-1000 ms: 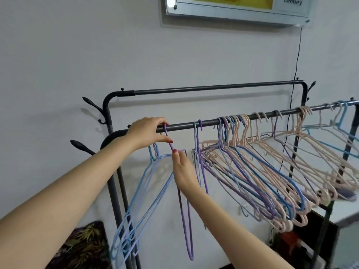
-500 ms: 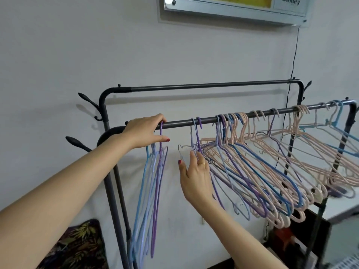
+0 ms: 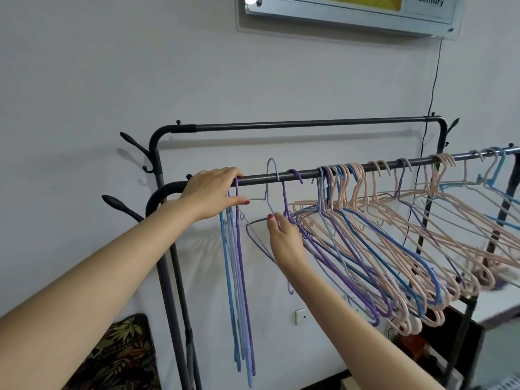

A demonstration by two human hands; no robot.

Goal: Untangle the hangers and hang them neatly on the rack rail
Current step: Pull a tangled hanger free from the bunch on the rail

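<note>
The right hand point(image 3: 285, 243) now pinches a pale grey-blue hanger point(image 3: 268, 192) and has lifted it, so its hook stands above the rack rail point(image 3: 309, 173) (half a second ago it hung lower). The left hand point(image 3: 211, 194) stays curled over the rail, its grip holding the hooks of the sorted blue and purple hangers point(image 3: 239, 277). The tangled bunch point(image 3: 394, 249) hangs to the right. Behind is a white wall point(image 3: 112, 80) with a framed panel point(image 3: 351, 12).

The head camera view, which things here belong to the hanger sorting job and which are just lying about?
Part of the job:
- dark metal rack rail
- neat blue and purple wire hangers
- pale grey-blue wire hanger, hook lifted
- tangled pink, blue and purple hangers
- left hand, right hand

Just lying about:
- leaf-patterned cushion
- silver wall frame
- white wall socket
</note>
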